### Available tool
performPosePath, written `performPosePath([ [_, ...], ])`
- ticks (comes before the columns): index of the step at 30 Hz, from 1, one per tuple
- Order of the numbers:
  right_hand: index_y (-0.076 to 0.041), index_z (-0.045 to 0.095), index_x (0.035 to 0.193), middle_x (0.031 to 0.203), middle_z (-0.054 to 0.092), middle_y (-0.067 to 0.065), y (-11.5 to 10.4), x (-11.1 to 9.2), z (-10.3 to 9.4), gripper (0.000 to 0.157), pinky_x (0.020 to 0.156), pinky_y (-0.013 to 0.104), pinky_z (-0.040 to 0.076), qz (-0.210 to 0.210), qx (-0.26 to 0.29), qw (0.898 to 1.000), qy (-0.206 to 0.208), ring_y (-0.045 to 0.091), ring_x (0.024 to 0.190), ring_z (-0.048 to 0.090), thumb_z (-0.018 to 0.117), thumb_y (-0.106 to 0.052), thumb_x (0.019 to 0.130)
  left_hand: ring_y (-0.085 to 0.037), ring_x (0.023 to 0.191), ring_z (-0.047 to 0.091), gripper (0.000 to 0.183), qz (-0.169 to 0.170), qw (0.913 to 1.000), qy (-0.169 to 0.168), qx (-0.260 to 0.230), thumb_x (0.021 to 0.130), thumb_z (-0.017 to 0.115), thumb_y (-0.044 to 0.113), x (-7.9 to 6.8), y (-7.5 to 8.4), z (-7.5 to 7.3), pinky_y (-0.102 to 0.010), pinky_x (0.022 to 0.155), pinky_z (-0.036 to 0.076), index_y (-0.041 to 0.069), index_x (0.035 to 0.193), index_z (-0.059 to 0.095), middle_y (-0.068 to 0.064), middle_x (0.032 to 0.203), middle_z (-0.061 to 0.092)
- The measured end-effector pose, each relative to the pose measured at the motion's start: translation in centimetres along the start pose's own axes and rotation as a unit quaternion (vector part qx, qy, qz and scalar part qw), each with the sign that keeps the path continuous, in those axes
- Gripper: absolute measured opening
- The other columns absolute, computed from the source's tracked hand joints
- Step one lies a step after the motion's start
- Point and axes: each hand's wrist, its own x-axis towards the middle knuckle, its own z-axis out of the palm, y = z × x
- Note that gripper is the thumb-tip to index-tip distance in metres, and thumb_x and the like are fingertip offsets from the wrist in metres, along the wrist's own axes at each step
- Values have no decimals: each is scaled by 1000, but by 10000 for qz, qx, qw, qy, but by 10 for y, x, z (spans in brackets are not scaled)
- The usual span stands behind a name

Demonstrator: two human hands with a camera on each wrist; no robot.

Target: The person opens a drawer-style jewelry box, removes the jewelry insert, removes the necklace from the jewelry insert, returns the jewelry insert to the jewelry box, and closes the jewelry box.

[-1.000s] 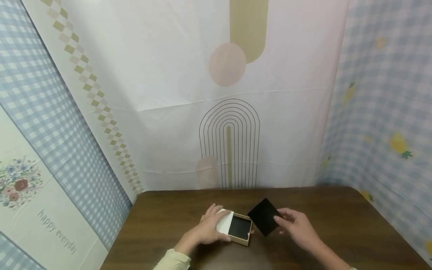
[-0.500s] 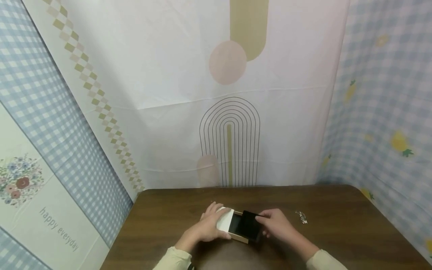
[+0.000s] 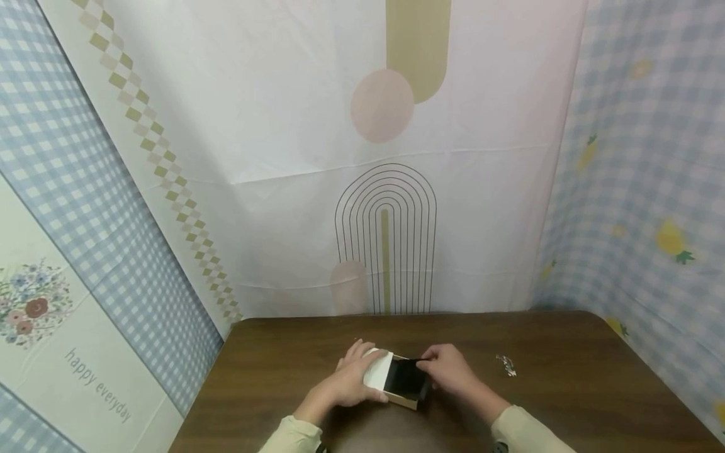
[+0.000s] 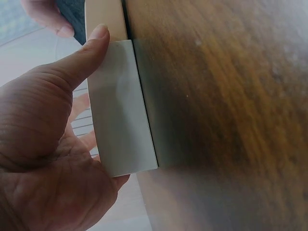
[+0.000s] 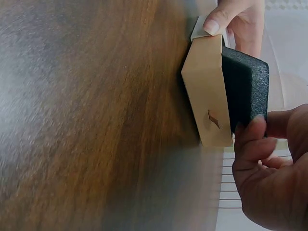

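A small drawer-style box lies on the table, its white sleeve (image 3: pixel 376 372) partly off a tan cardboard tray (image 5: pixel 203 82). My left hand (image 3: pixel 352 379) grips the sleeve, thumb along the near side in the left wrist view. At the tray's right end, my right hand (image 3: pixel 451 371) pinches a black foam pad (image 5: pixel 259 84) by its edge. The pad sits tilted, one end down in the tray and the pinched end standing above the rim. A small slit shows in the tray's end wall. The tray's bottom is hidden under the pad.
A small, shiny silvery item (image 3: pixel 507 365), too small to make out, lies right of my right hand on the brown wooden table (image 3: pixel 272 352). Behind the table hangs a white patterned cloth (image 3: pixel 283 239), with checked cloths at both sides.
My right hand has moved left with the foam pad, from beside the box to over and partly into the tray. The silvery item has come into view. My left hand stays on the sleeve.
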Motion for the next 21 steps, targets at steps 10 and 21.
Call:
performPosePath([
  [10, 3, 69, 102, 76, 67, 11, -8, -1, 13, 14, 53, 35, 60, 171, 320, 9993, 46, 15, 51, 62, 75, -1, 91, -50, 163, 20, 94, -2, 10000, -7, 26, 78, 93, 42, 0, -1, 0, -84, 118, 27, 18, 157, 50, -20, 168, 39],
  [21, 1, 67, 105, 96, 61, 14, -8, -4, 19, 25, 56, 27, 56, -529, -562, 9967, 230, 16, 67, 62, 81, -1, 84, -50, 162, 21, 93, -3, 10000, 12, 72, 78, 93, 44, 0, -1, 1, -85, 117, 27, 20, 157, 51, -19, 168, 40],
])
